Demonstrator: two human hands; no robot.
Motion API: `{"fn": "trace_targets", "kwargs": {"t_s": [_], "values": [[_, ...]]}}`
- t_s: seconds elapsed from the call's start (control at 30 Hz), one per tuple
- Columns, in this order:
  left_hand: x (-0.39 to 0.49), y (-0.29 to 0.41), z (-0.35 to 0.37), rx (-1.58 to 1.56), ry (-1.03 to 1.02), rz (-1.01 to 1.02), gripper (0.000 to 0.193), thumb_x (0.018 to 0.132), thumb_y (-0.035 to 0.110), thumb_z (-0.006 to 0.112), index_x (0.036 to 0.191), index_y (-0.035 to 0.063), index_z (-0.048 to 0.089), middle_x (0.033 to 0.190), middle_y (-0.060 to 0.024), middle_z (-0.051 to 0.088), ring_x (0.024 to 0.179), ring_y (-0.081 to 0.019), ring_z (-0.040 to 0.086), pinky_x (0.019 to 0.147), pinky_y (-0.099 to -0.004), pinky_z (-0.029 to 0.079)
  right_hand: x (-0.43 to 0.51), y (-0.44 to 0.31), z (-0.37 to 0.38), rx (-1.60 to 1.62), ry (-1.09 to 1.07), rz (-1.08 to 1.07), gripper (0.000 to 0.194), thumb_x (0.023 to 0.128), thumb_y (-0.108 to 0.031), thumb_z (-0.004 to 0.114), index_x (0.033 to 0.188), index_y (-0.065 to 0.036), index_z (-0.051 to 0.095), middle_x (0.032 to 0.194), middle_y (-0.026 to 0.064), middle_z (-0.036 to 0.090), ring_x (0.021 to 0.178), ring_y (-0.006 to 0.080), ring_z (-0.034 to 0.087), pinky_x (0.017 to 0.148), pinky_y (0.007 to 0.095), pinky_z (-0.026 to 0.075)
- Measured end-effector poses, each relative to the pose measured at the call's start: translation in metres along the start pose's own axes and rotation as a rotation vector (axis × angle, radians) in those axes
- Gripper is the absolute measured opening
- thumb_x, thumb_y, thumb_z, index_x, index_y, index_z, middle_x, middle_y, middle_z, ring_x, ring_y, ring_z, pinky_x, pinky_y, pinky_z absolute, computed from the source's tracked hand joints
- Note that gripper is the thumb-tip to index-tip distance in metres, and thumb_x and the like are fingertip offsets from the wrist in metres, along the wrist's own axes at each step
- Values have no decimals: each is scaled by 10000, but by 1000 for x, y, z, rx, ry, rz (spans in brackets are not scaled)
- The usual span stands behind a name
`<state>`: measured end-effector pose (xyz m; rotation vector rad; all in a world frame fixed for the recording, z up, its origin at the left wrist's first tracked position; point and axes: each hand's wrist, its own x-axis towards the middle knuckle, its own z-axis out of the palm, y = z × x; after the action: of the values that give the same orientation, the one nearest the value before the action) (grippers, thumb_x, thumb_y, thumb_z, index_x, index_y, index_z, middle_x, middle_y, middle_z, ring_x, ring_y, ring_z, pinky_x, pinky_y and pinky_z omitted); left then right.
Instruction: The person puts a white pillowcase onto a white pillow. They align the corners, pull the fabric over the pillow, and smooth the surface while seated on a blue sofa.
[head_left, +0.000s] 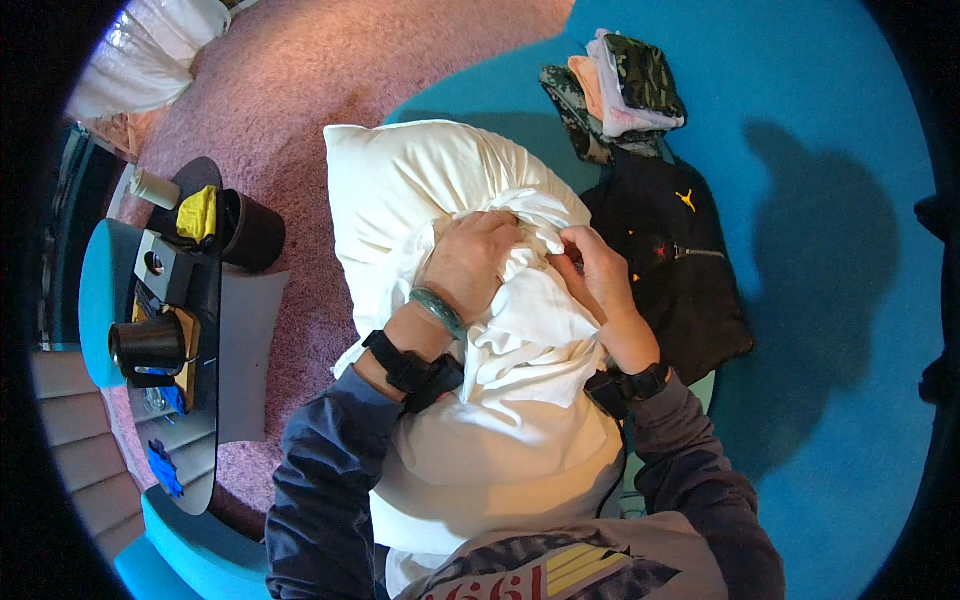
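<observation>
A plump white pillow lies before me, its far end bare and its near part under bunched white cloth, which looks like a pillowcase. My left hand, with a green bangle at the wrist, presses into the gathered folds, its fingertips partly hidden by the cloth. Just to its right, my right hand pinches the edge of the same cloth between thumb and fingers. Both wrists wear black straps. The near end of the pillow reaches my lap.
Right of the pillow, a black garment and folded camouflage clothes lie on a blue surface. At left, a dark glass table holds a black pot and a tissue box; a dark bin stands beside it on pink carpet.
</observation>
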<state>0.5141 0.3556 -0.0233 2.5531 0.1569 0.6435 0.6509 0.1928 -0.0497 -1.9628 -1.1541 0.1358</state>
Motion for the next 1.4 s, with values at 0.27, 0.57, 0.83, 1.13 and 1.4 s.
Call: {"fn": "trace_targets", "kwargs": {"t_s": [0.27,0.57,0.83,1.13,1.4], "values": [[-6,-8,10,-36,27,-82,249,820,37,593,1045,41,699,1176,-147,681,1097,-341,634,968,-420,487,13,-15,-1,-56,-52,-94,283,917,-144,671,1171,-39,601,977,185,670,873,367,675,761,413,537],[-12,-25,28,1,16,-104,223,852,59,570,1039,59,692,1173,-125,678,1072,-316,648,934,-405,506,40,-19,-1,-332,-300,-151,257,950,-250,611,1087,-32,594,942,220,684,844,420,677,717,490,540],[-4,-43,70,126,7,-98,184,874,98,569,979,73,719,1111,-84,668,1068,-265,635,914,-369,512,60,5,1,-554,-496,-266,328,971,-373,579,932,-50,619,799,205,676,802,412,682,678,511,530],[-42,3,-3,150,218,100,249,869,110,603,1105,75,676,1244,-61,638,1113,-237,608,945,-405,450,39,-72,-49,-359,-451,-139,467,983,-409,574,1164,3,700,977,286,695,891,434,684,797,468,538],[-80,39,-125,410,268,389,275,832,123,621,1099,80,670,1300,-51,640,1091,-183,635,931,-348,495,-5,-183,-123,-175,-569,-234,425,1011,-342,549,1164,38,663,898,284,675,816,407,677,734,426,516]]}}
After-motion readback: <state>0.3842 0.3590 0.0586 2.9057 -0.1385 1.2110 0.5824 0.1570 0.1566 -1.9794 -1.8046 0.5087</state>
